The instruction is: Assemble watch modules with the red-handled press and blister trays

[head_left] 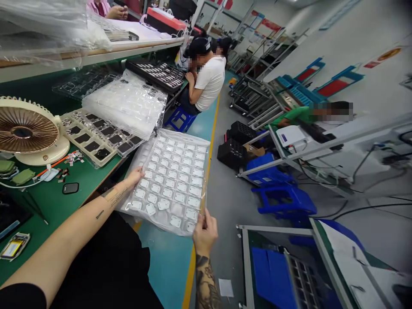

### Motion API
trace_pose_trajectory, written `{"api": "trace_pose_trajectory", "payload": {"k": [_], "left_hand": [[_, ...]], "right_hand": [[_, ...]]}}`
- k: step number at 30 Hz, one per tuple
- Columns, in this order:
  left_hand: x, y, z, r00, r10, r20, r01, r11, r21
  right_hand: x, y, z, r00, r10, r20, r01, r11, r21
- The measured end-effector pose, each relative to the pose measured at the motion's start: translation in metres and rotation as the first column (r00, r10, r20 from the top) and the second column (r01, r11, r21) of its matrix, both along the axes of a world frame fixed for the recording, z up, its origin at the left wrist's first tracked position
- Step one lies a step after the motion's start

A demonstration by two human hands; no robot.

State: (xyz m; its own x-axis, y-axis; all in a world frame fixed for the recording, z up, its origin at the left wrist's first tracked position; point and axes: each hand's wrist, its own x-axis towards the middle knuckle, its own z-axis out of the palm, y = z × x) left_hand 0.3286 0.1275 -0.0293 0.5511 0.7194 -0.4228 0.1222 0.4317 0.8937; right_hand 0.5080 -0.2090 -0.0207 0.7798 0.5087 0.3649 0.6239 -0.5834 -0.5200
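A clear plastic tray with several rows of small white plates hangs over the floor, beside the green bench, tilted. My left hand grips its left edge, fingers partly hidden by the plastic. At the lower right corner my right hand pinches the tray's edge. A few plates near the bottom sit askew, and one pocket there holds no plate. Plastic film surrounds the tray.
The green bench at left holds a fan, trays of dark parts, stacked clear trays and a black tray. A seated person is ahead. Blue stools and a metal-framed table stand right.
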Motion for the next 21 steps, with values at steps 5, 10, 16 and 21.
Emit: {"api": "trace_pose_trajectory", "payload": {"k": [5,10,16,21], "left_hand": [[0.01,0.055,-0.02,0.96,0.022,-0.278,0.027,0.985,0.171],[0.011,0.079,-0.025,0.886,0.085,-0.457,0.094,0.93,0.356],[-0.008,0.046,-0.008,0.88,0.116,-0.46,0.161,0.839,0.52],[-0.081,-0.061,0.014,0.937,0.018,-0.349,0.215,0.758,0.616]], "right_hand": [[-0.03,0.054,-0.053,0.987,-0.022,-0.162,0.001,0.992,-0.126],[-0.045,0.077,-0.085,0.965,-0.019,-0.262,-0.028,0.984,-0.173],[-0.035,0.054,-0.064,0.958,0.116,-0.264,-0.166,0.971,-0.174],[-0.054,0.104,-0.03,0.802,0.566,-0.193,-0.597,0.769,-0.228]]}}
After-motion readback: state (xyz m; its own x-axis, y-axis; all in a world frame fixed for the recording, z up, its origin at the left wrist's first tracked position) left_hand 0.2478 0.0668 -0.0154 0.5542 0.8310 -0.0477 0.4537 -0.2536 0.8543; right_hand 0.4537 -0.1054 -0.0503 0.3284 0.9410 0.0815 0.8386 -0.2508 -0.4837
